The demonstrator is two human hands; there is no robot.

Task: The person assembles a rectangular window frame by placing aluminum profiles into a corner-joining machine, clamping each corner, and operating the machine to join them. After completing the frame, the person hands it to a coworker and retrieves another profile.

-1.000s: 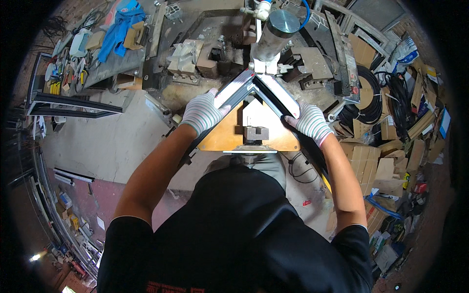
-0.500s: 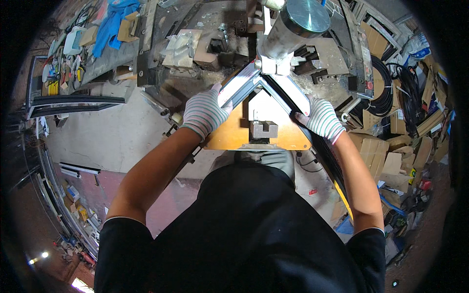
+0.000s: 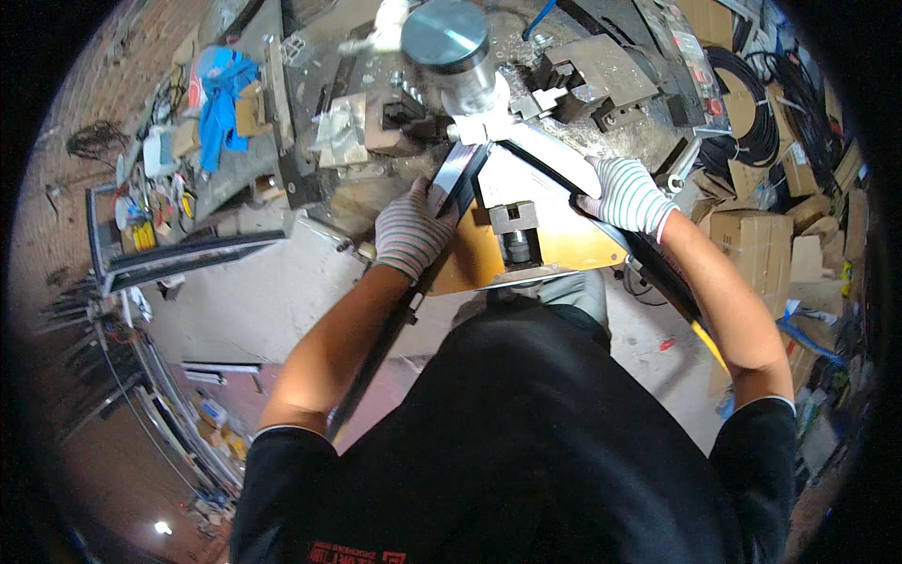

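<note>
Two metal frame profiles meet in a corner beneath an upright metal cylinder on a machine. My left hand, in a white striped glove, is closed round the left profile. In a matching glove, my right hand grips the right profile, its thumb on the inner edge and its fingers over the top. Both profiles slope outward from the corner, and their lower lengths run past my forearms. Between them lies a yellow plate with a notched metal block standing near its front edge.
Clamp blocks sit on the machine bed to either side of the cylinder. At the left are a blue cloth, hand tools and a dark frame. Black cable coils and cardboard boxes crowd the right.
The whole view has turned and shifted, so the cylinder appears farther left and the tools at the left lower. Both hands keep their hold on the profiles.
</note>
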